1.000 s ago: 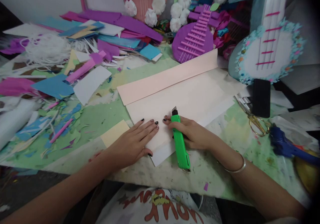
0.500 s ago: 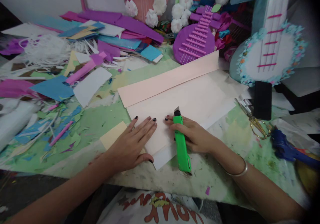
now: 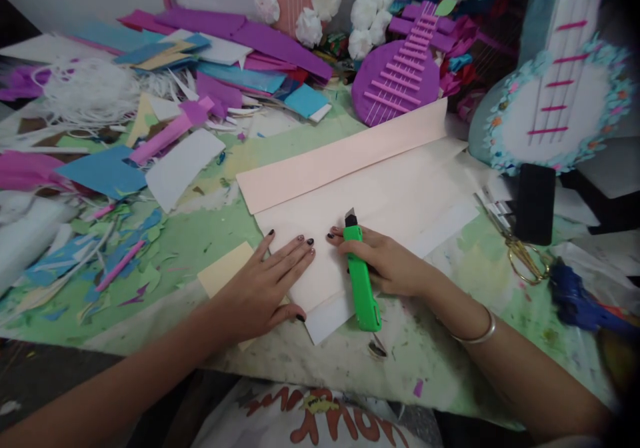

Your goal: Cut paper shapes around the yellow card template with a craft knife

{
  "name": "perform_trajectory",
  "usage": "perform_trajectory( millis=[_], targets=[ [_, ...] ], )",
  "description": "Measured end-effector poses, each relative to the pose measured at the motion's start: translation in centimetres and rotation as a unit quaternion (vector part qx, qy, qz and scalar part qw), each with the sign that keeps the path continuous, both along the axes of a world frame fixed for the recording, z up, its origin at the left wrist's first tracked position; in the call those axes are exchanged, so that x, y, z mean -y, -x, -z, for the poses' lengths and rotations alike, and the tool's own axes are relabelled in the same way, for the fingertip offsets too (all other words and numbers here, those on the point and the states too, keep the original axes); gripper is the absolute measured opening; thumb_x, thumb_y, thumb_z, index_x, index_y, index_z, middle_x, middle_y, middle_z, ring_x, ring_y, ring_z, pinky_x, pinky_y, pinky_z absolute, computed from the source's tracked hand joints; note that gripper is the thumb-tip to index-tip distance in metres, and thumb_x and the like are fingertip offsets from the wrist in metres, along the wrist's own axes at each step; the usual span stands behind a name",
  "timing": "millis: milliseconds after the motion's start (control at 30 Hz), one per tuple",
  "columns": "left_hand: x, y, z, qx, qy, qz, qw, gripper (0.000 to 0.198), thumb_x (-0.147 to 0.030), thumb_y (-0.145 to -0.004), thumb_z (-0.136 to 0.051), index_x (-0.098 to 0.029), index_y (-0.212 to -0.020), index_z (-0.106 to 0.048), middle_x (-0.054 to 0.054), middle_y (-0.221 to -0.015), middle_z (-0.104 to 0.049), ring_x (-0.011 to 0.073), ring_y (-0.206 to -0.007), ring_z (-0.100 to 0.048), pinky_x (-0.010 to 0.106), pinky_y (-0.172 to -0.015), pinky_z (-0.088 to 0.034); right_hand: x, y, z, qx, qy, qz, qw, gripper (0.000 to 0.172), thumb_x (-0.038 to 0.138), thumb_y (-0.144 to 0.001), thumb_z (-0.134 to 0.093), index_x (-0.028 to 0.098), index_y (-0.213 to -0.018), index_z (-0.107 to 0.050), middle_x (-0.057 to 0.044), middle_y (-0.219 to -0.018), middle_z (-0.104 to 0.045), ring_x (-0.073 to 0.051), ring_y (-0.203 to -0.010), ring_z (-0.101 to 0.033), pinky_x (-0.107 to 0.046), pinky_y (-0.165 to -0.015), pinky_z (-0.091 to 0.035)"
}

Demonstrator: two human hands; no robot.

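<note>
While the right grip [image 3: 397, 263] is holding a green cutter [image 3: 363, 280], its blade [image 3: 351, 213] pointing away, the left grip [image 3: 264, 289] is lying flat and spread on a pale sheet [image 3: 360, 191]. A yellowish piece [image 3: 225, 269] is showing partly under the left grip. Beyond both grips, a pink strip [image 3: 345, 157] is running along the sheet. Gold-handled scissors [image 3: 514, 241] are lying right of the right grip, a black phone [image 3: 535, 203] just past them. Farther, a purple stringed instrument [image 3: 397, 83] is standing behind the strip.

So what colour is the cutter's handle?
The cutter's handle is bright green; the head view shows it best.
</note>
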State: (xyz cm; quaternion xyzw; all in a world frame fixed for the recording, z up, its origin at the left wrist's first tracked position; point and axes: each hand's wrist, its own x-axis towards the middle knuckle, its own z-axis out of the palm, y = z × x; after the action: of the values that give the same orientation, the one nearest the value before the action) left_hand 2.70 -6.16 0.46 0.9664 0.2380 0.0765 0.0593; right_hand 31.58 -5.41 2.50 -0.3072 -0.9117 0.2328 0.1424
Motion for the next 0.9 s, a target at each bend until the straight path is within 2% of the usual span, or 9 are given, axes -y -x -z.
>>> perform_trajectory(
  millis=[167, 433, 667, 900],
  targets=[
    [0.0, 0.0, -0.1, -0.009, -0.007, 0.006, 1.0, 0.084, -0.063, -0.095, -0.036, -0.005, -0.153, -0.016, 0.019, -0.154, -0.032, 0.0315, -0.146, -0.022, 0.058, -0.117, -0.009, 0.2, 0.2, -0.2, -0.004, -0.004, 0.008, 1.0, 0.039, 0.009, -0.082, -0.048, 0.018, -0.121, -0.047, -0.016, -0.141, -0.054, -0.027, -0.135, -0.046, -0.052, -0.11, -0.041],
    [0.1, -0.1, -0.1, 0.014, -0.014, -0.019, 1.0, 0.092, -0.067, -0.092, -0.039, -0.005, -0.153, -0.011, 0.021, -0.152, -0.034, 0.0354, -0.143, -0.028, 0.062, -0.115, -0.009, -0.2, 0.8, -0.6, -0.008, 0.007, 0.023, 1.0, 0.043, 0.007, -0.081, -0.049, 0.019, -0.122, -0.045, -0.016, -0.146, -0.049, -0.025, -0.141, -0.037, -0.05, -0.113, -0.037],
    [0.0, 0.1, -0.3, 0.02, 0.02, -0.019, 0.999, 0.087, -0.062, -0.093, -0.042, -0.008, -0.154, -0.011, 0.021, -0.152, -0.036, 0.034, -0.143, -0.03, 0.061, -0.116, -0.009, -0.9, 0.8, -0.2, -0.003, 0.003, 0.027, 1.0, 0.039, 0.009, -0.082, -0.05, 0.02, -0.12, -0.046, -0.017, -0.14, -0.054, -0.028, -0.133, -0.047, -0.053, -0.109, -0.041],
    [-0.2, 0.1, -0.3, 0.017, 0.028, -0.015, 0.999, 0.083, -0.06, -0.095, -0.04, -0.008, -0.154, -0.015, 0.02, -0.152, -0.036, 0.0334, -0.143, -0.029, 0.06, -0.117, -0.007, -0.9, 0.7, 0.2, -0.009, -0.006, 0.03, 0.999, 0.036, 0.01, -0.084, -0.05, 0.019, -0.119, -0.047, -0.015, -0.14, -0.055, -0.026, -0.133, -0.048, -0.051, -0.111, -0.038]
  ],
)
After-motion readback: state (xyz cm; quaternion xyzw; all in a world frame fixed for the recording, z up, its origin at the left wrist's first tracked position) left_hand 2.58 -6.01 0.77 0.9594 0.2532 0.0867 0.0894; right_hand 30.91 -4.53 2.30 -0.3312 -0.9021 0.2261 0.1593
